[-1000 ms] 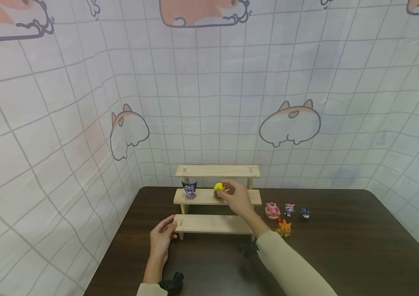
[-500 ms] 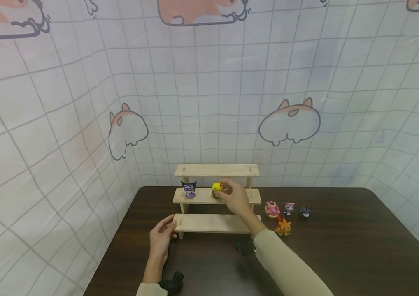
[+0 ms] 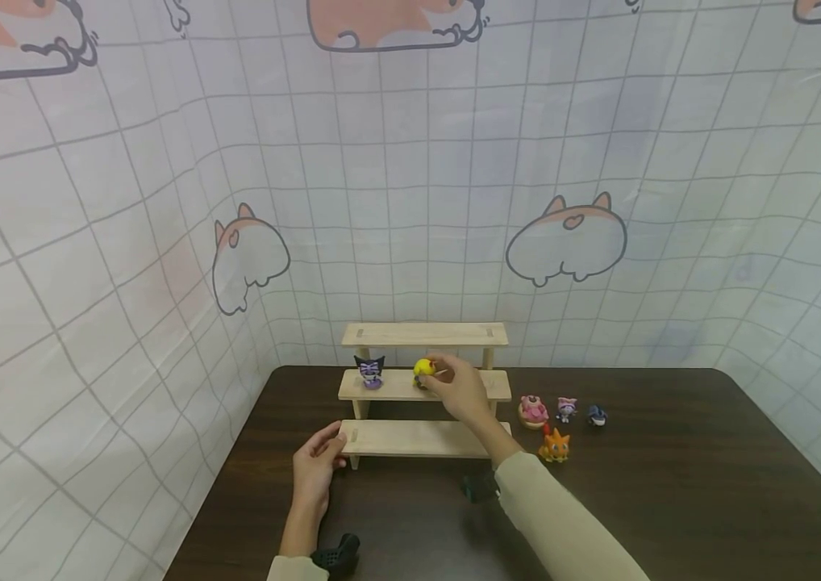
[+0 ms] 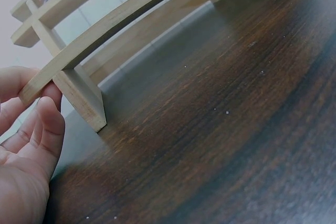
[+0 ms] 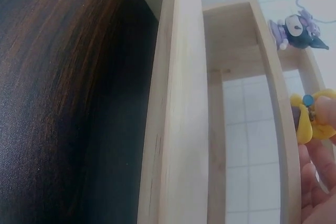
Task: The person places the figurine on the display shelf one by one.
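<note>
A three-tier wooden display shelf (image 3: 425, 438) stands on the dark table. My left hand (image 3: 314, 472) pinches the left end of its lowest board (image 4: 79, 51), fingers above and below the corner. On the middle tier, my right hand (image 3: 464, 389) holds a yellow figurine (image 3: 424, 371) between thumb and fingers. In the right wrist view this yellow figurine (image 5: 304, 127) sits at the board, partly covered by the thumb. To its left on that tier stands a purple and black figurine (image 3: 370, 374), apart from both hands.
Right of the shelf, the dark table (image 3: 672, 484) bears a pink figurine (image 3: 533, 411), a small pink and white figurine (image 3: 566, 409), a blue figurine (image 3: 597, 415) and an orange figurine (image 3: 555, 445). A patterned cloth (image 3: 410, 202) hangs behind and at the sides.
My right hand has shifted slightly left along the middle tier with the yellow figurine, mostly in the first half second. My left hand keeps its place on the lowest board.
</note>
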{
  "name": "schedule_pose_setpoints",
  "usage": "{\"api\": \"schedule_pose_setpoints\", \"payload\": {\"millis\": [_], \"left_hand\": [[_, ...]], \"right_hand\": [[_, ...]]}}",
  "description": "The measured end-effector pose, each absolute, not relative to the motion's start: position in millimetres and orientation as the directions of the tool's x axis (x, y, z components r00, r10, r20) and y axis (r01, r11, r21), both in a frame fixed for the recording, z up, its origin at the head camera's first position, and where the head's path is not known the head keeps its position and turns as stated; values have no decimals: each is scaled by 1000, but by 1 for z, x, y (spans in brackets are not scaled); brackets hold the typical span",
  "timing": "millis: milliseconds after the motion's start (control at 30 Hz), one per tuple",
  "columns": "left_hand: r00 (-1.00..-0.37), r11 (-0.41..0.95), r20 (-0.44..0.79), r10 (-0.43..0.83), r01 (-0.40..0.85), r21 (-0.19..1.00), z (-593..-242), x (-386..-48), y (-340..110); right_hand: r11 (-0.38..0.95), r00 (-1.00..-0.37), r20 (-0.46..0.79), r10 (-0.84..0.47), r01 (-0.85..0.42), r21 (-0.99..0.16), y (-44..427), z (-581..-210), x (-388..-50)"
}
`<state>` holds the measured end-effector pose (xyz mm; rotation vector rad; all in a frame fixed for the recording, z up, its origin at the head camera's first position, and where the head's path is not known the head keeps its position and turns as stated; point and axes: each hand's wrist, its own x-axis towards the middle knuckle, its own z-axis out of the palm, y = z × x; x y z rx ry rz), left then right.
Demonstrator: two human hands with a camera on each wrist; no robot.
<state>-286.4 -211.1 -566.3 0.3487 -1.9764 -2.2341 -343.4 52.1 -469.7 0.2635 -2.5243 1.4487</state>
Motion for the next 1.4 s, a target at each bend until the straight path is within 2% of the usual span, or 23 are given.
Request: {"api": "schedule_pose_setpoints", "payload": {"millis": [600,867,1233,1400], "left_hand": [[-961,-120,-66,-270,-35,992,-566,-284,-210],[-960,-118,-67,-271,-36,992,-566,-285,-211],[-956,-106,-45,-290,-15,994,-567,-285,-210],[-957,-115,-58,-284,-26,993,-568,-286,-211]], "right_hand": [[509,-958,281,-53,-268,-818,52,-472,-344],[433,-956,284,-68,-285,-855,58,-475,-340],[403,-957,286,-46,-280,-871,89,-482,-320],[389,-949,301,-93,-312,-867,108,-481,-303]]}}
